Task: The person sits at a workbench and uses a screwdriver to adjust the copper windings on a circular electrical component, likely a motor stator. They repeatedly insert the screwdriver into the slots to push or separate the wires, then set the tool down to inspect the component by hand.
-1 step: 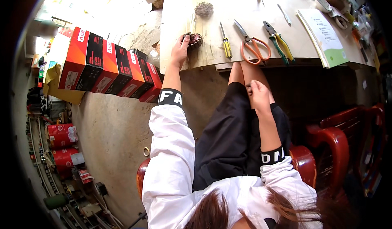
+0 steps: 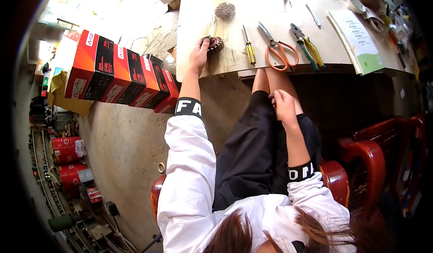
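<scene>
My left hand reaches up to the near left corner of the pale wooden table, with its fingers closed around a dark, round, ribbed metal part that lies on the tabletop. A second round, grey ribbed part lies farther back on the table. My right hand rests on my thigh at the hem of black shorts, fingers curled together with nothing in them. I am seated, wearing a white long-sleeved top.
A yellow-handled screwdriver, orange-handled scissors, green-and-yellow pliers and a white-and-green booklet lie along the table's near edge. Red-and-black boxes stand on the concrete floor to the left. Red chairs are at right.
</scene>
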The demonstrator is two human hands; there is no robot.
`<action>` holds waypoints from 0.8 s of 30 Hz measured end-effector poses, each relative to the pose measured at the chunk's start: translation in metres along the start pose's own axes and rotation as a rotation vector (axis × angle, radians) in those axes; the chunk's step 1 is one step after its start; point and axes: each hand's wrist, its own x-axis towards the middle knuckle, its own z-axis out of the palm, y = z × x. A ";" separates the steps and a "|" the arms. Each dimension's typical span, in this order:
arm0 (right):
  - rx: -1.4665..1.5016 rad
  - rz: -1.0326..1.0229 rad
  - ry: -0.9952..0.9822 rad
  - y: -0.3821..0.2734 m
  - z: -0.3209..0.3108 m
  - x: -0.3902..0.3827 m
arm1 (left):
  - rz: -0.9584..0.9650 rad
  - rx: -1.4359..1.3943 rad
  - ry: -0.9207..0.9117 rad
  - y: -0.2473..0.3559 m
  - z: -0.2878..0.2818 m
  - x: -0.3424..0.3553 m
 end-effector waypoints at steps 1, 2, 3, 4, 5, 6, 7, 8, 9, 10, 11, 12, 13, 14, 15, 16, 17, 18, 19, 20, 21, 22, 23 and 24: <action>-0.225 -0.056 -0.066 -0.005 0.002 -0.005 | 0.000 0.015 0.028 0.000 0.001 -0.002; -0.292 -0.139 -0.037 -0.008 0.004 -0.011 | 0.001 0.030 0.056 0.000 0.003 -0.003; -0.345 -0.160 -0.013 -0.011 0.002 -0.016 | 0.000 0.044 0.083 0.001 0.003 -0.004; -0.395 -0.183 0.008 -0.016 -0.001 -0.022 | 0.024 0.078 0.099 -0.002 -0.002 -0.003; -0.445 -0.200 0.026 -0.021 -0.001 -0.026 | 0.041 0.114 0.115 -0.009 -0.008 -0.002; -0.442 -0.184 0.029 -0.029 0.001 -0.028 | 0.058 0.151 0.132 -0.017 -0.015 -0.001; -0.510 -0.244 0.095 -0.030 -0.004 -0.025 | 0.039 0.101 0.120 -0.013 -0.006 -0.001; -0.574 -0.305 0.157 -0.028 -0.008 -0.017 | 0.020 0.056 0.113 -0.005 0.001 -0.005; -0.638 -0.365 0.217 -0.025 -0.012 -0.009 | 0.001 0.012 0.106 0.000 0.007 -0.007; -0.660 -0.361 0.226 -0.022 -0.014 0.001 | -0.013 0.046 0.106 0.002 0.005 -0.006; -0.681 -0.324 0.203 -0.020 -0.014 0.009 | -0.029 0.079 0.106 0.000 0.000 -0.005; -0.701 -0.288 0.180 -0.019 -0.013 0.016 | -0.045 0.111 0.106 -0.002 -0.004 -0.004; -0.721 -0.252 0.156 -0.016 -0.012 0.022 | -0.025 0.081 0.086 -0.004 -0.008 -0.003; -0.704 -0.236 0.150 -0.011 -0.010 0.026 | -0.005 0.051 0.066 -0.006 -0.012 -0.003; -0.693 -0.232 0.161 -0.006 -0.009 0.029 | 0.016 0.023 0.047 -0.007 -0.016 -0.002; -0.688 -0.221 0.177 0.002 -0.011 0.033 | 0.025 0.129 0.045 -0.002 -0.012 -0.003; -0.683 -0.204 0.193 0.006 -0.013 0.034 | 0.030 0.238 0.039 0.009 -0.004 -0.009; -0.657 -0.203 0.192 0.009 -0.016 0.035 | 0.036 0.346 0.032 0.016 0.003 -0.012; -0.627 -0.205 0.182 0.005 -0.015 0.034 | 0.067 0.394 0.039 0.017 0.001 -0.014; -0.596 -0.206 0.174 0.002 -0.015 0.034 | 0.099 0.441 0.044 0.019 0.001 -0.015; -0.590 -0.205 0.173 0.002 -0.013 0.034 | 0.131 0.488 0.048 0.020 0.001 -0.016; -0.586 -0.208 0.176 0.000 -0.013 0.035 | 0.130 0.536 0.109 0.026 0.005 -0.019; -0.582 -0.211 0.181 -0.001 -0.013 0.035 | 0.143 0.557 0.125 0.027 0.008 -0.021; -0.566 -0.209 0.188 0.001 -0.013 0.035 | 0.155 0.577 0.140 0.028 0.011 -0.022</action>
